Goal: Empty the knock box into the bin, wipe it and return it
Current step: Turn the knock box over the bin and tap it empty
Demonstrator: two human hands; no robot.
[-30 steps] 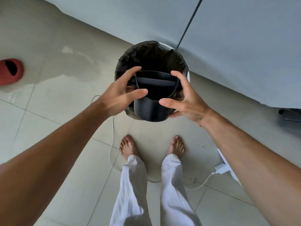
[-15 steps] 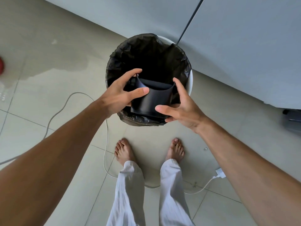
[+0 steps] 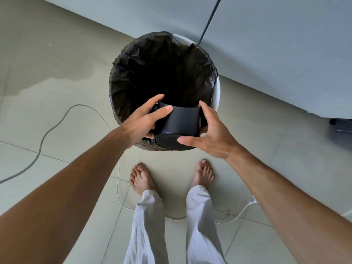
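Observation:
The black knock box (image 3: 180, 122) is tipped over above the near rim of the bin, its round base facing me and its mouth pointing down into the bin. My left hand (image 3: 146, 121) grips its left side, thumb across the wall. My right hand (image 3: 209, 134) holds its right side, thumb on the base edge. The white round bin (image 3: 216, 90) is lined with a black bag (image 3: 133, 73); its inside is too dark to see any contents.
Grey cabinet fronts (image 3: 266, 44) stand right behind the bin. White cables (image 3: 57, 126) trail over the tiled floor on the left and around my bare feet (image 3: 141, 178). A dark object (image 3: 341, 128) sits at the right edge under the cabinet.
The knock box has gone from upright with its mouth toward me to fully tipped, base toward me, mouth into the bin. Both hands kept hold and rotated with it.

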